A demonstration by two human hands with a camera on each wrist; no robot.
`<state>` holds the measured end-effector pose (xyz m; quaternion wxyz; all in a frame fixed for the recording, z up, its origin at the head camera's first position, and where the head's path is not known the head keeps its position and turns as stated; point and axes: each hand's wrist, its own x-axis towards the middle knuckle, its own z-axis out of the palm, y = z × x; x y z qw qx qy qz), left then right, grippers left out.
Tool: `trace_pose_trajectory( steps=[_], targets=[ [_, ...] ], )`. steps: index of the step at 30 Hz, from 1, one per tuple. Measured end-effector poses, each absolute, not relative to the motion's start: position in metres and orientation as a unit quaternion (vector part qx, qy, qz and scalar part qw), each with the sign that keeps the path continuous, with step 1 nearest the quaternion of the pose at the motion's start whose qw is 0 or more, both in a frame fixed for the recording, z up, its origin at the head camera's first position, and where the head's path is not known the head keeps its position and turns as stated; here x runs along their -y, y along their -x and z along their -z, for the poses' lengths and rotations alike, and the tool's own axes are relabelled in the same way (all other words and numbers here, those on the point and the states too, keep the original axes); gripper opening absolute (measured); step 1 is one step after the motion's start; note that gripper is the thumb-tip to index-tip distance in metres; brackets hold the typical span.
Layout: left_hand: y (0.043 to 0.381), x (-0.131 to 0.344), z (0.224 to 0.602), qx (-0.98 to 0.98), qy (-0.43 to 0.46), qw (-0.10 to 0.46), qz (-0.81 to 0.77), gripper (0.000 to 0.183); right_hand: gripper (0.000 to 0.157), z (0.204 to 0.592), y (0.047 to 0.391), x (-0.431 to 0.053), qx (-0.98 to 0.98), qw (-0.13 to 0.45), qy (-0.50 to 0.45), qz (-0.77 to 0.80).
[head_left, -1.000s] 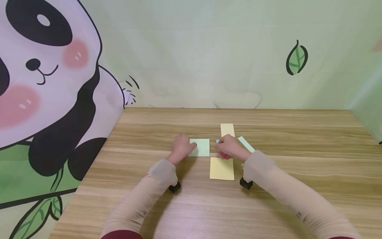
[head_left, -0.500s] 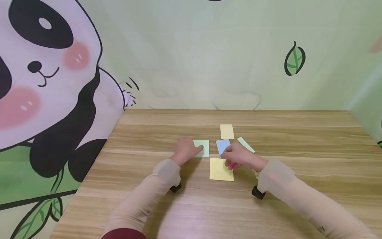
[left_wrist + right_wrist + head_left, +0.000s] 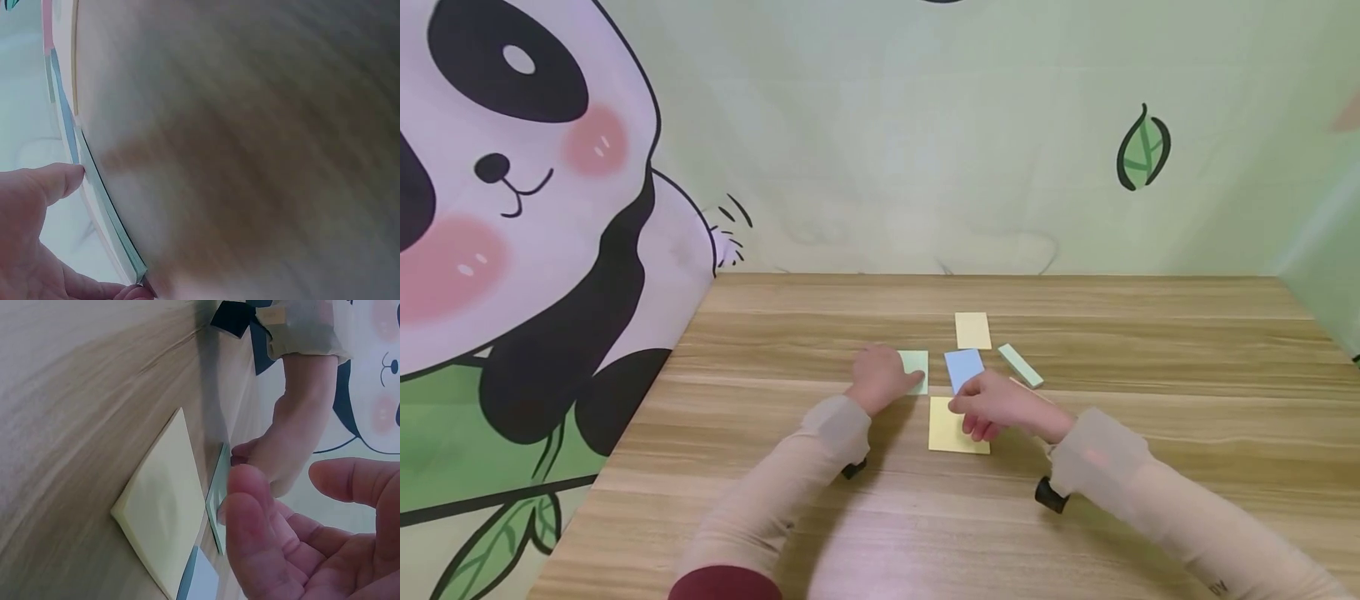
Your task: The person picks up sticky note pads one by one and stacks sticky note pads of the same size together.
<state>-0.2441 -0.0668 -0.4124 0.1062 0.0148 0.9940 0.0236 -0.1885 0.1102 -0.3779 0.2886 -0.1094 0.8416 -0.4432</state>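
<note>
In the head view my left hand (image 3: 883,379) spans a pale green sticky note pad (image 3: 917,359). The left wrist view shows its thumb against one end of that pad (image 3: 115,222) and its fingers at the other end. My right hand (image 3: 1000,400) hovers with loosely bent fingers over a yellow sticky note pad (image 3: 944,432). Its thumb and fingers stand apart in the right wrist view, with nothing between them. Just beyond the hand lies a blue sticky note pad (image 3: 962,367), its near right corner hidden by the hand.
Behind the blue pad lies a small pale yellow pad (image 3: 973,331). A narrow green pad (image 3: 1021,366) lies slanted to the right. All rest on a wooden table (image 3: 1150,358), with a panda-print backdrop (image 3: 880,150) at its far edge.
My right hand has drawn back toward me and to the right, uncovering the blue pad and the small pale yellow pad. My left hand has slid right, covering more of the green pad.
</note>
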Motion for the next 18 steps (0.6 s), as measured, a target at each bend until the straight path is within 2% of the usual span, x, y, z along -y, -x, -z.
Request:
trace_pose_trajectory(
  steps=[18],
  targets=[
    [0.242, 0.053, 0.407, -0.995, -0.024, 0.094, 0.026, 0.063, 0.027, 0.377, 0.191, -0.117, -0.846, 0.291, 0.097, 0.435]
  ],
)
